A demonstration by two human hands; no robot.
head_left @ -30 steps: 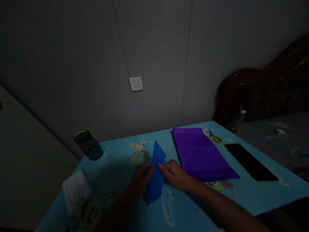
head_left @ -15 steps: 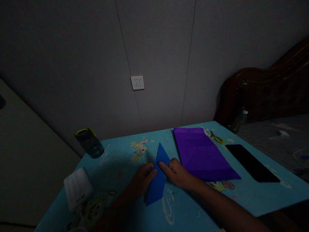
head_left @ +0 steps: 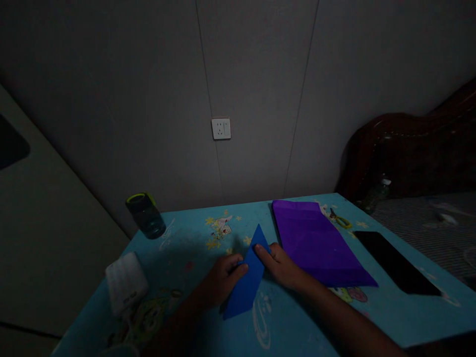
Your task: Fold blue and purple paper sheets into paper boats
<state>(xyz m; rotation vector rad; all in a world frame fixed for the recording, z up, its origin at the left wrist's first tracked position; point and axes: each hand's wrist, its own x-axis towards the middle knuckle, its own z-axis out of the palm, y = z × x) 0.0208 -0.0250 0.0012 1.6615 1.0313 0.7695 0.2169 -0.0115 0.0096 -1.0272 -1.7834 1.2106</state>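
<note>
- Writing: small dark characters on the lower edge of the white block (head_left: 128, 283), too dim and small to read.
- Tablecloth (head_left: 288, 322): light blue, printed with cartoon figures, yellow flowers and pale swirls.
- Blue paper (head_left: 245, 287): flat, matte, a single strong blue; long and narrow, sharp point at the far end, slanted straight edge at the near end.
- Position: above the middle of the near tabletop, between both hands, left of the purple paper (head_left: 316, 243); whether its near end touches the cloth, cannot tell.
- Left hand (head_left: 225, 277): pinching the left edge of the blue paper, thumb on the upper face, fingers curled.
- Right hand (head_left: 280, 265): pinching the right edge nearer the point, thumb laid on the face, fingers partly hidden behind.
- Purple paper: broad, visibly creased, lying flat beside the right hand.
- Black slab (head_left: 394, 260): on the cloth, right of the purple paper.
</note>
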